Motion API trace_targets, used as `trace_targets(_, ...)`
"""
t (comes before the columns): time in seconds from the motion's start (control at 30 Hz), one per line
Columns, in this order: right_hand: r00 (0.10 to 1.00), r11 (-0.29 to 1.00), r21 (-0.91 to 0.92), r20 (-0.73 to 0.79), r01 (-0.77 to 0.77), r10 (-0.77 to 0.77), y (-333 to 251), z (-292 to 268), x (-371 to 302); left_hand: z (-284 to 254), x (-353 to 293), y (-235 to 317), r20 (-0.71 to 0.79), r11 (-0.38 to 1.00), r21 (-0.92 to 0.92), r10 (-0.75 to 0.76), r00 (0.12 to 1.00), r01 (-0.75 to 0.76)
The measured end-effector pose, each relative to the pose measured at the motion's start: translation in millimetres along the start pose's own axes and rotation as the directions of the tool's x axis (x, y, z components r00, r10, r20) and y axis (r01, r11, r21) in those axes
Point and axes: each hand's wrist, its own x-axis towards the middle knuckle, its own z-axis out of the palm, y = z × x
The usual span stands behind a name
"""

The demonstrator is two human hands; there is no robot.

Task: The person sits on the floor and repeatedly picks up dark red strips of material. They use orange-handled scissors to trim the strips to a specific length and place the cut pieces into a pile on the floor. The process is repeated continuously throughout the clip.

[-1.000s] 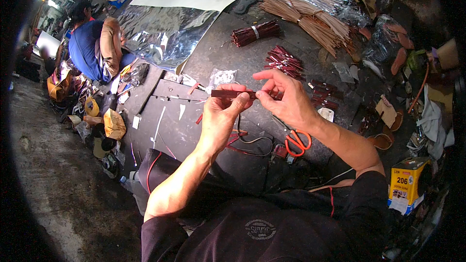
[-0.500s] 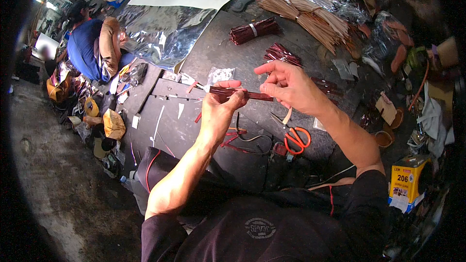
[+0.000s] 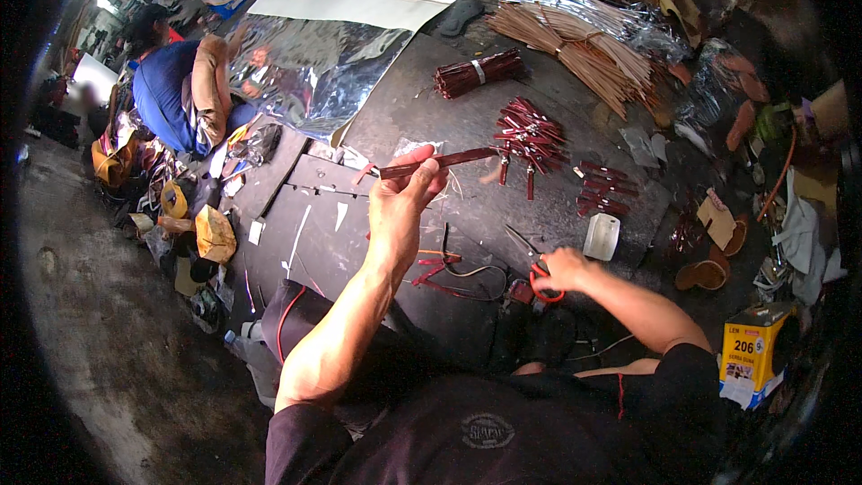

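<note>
L hand (image 3: 404, 202) has its grip pinching a long, flat, dark-red strip (image 3: 462, 159), thumb vs fingers, up over the dark flat work surface (image 3: 395, 108). Long axis approx L-R, free end pointing R + a bit away. R hand (image 3: 567, 268) is nearer the orange-handled metal scissors (image 3: 536, 277), right at the loops; blurry, can't tell if it's gripping tbh. Blades point away + L, axis diagonal.

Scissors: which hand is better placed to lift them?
Right, probably: the right hand is at the handle end of the scissors; the left hand is farther off, pinching dark red strips.
</note>
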Motion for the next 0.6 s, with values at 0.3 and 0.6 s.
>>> trace_targets(0.3, 0.985, 0.971, 0.201, -0.079, -0.133, 0.152, 18, 27, -12, -12, 10, -1, -0.051, 0.993, -0.053, 0.102, 0.993, -0.105)
trace_targets(0.6, 0.879, 0.65, 0.647, -0.472, 0.399, -0.069, -49, -113, -47, -6, 14, 12, -0.113, 0.972, -0.105, 0.197, 0.974, -0.208)
